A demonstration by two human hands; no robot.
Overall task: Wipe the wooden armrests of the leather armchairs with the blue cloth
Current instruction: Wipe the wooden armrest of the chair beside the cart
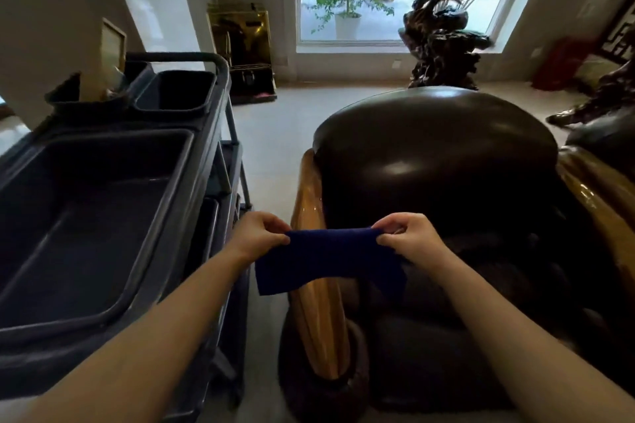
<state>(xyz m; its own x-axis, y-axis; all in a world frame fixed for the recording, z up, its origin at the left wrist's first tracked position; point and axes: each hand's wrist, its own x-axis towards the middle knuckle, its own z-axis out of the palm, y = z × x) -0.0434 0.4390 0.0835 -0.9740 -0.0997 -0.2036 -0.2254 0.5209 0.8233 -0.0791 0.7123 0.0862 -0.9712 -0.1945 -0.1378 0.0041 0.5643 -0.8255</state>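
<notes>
Both hands' fingers pinching blue cloth [326,259] taut — left hand [258,234], right hand [410,240], seemingly above wooden armrest [311,209]

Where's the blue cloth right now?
The cloth is low in the head view's centre, stretched between the left hand and right hand, over the armchair's left wooden armrest.

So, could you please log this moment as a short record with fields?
left hand: pinching the cloth's left top corner
right hand: pinching the right top corner
cloth: blue, stretched between both hands, hanging in front of the armrest
armrest: wooden, glossy, on the left side of the armchair
armchair: dark leather
cart: dark, bins on top, left of the chair
wiping: not started
</notes>
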